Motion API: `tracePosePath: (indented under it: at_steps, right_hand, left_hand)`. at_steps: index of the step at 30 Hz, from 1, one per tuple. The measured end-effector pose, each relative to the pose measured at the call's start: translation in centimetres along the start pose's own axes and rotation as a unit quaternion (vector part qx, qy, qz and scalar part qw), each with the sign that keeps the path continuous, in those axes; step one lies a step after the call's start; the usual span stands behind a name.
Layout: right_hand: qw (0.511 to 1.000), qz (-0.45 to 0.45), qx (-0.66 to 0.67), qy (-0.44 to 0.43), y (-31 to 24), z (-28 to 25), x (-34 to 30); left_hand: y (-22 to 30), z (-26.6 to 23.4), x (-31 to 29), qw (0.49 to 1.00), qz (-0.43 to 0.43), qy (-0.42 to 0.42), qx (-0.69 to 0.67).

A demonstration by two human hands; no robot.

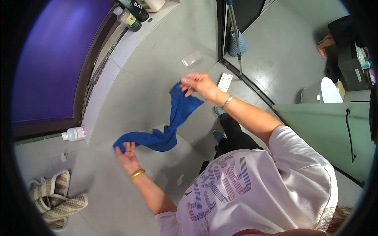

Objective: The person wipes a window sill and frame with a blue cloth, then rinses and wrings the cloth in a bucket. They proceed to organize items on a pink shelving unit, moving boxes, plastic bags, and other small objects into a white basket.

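Note:
A blue cloth (pixel 183 105) is stretched between my two hands, twisted in the middle and sagging above the grey tiled floor. My right hand (pixel 199 84), with a silver bracelet at its wrist, pinches the upper corner between thumb and fingers. At the lower left end, my left hand (pixel 128 156), below which sits a gold bangle, has its fingers curled round the cloth's edge. Part of the left fingers is covered by the fabric.
A white bottle (pixel 74 134) lies by the curved ledge (pixel 108 70). Several bottles, including one with a green base (pixel 132 21), stand farther along it. Striped woven items (pixel 59 200) lie at left. A small box (pixel 225 82), pole (pixel 235 35) and glass door (pixel 323 129) are right.

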State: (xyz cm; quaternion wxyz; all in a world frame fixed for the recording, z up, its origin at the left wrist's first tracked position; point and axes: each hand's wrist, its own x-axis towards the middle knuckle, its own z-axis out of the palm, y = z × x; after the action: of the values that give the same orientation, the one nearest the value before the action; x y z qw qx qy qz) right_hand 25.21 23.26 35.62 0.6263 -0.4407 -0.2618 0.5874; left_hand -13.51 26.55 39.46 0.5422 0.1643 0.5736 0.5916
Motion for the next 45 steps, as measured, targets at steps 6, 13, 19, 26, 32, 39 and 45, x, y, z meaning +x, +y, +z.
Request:
tracePosePath:
  at_steps: [6,13,19,26,32,39,45]
  right_hand:
    - [0.953,0.123,-0.26,-0.094,3.5,-7.8,-2.8]
    - [0.927,0.012,-0.358,0.117,3.0,-11.2,-0.2]
    - [0.813,-0.037,-0.578,-0.059,-0.4,-10.7,-2.5]
    - [0.822,-0.142,-0.505,-0.22,-2.7,-1.9,-3.9]
    - [0.846,-0.075,-0.471,-0.238,-4.7,-2.5,-2.8]
    - [0.79,-0.419,-0.436,-0.106,-15.2,-1.5,-5.8]
    - [0.594,-0.033,-0.784,-0.178,-2.5,-12.1,-1.7]
  left_hand:
    - [-2.4,-3.3,-2.3,0.931,0.309,0.027,0.192]
    - [-3.4,-0.6,-2.0,0.988,-0.009,0.006,0.154]
    - [-1.4,7.3,-10.9,0.983,-0.017,-0.167,0.073]
    - [-1.4,15.9,-18.7,0.934,0.015,-0.344,0.101]
    - [2.4,16.9,-19.6,0.91,0.155,-0.284,0.261]
    - [8.3,15.1,-19.6,0.806,0.516,-0.063,0.281]
    - [-14.8,6.6,-8.4,0.775,0.307,-0.217,0.508]
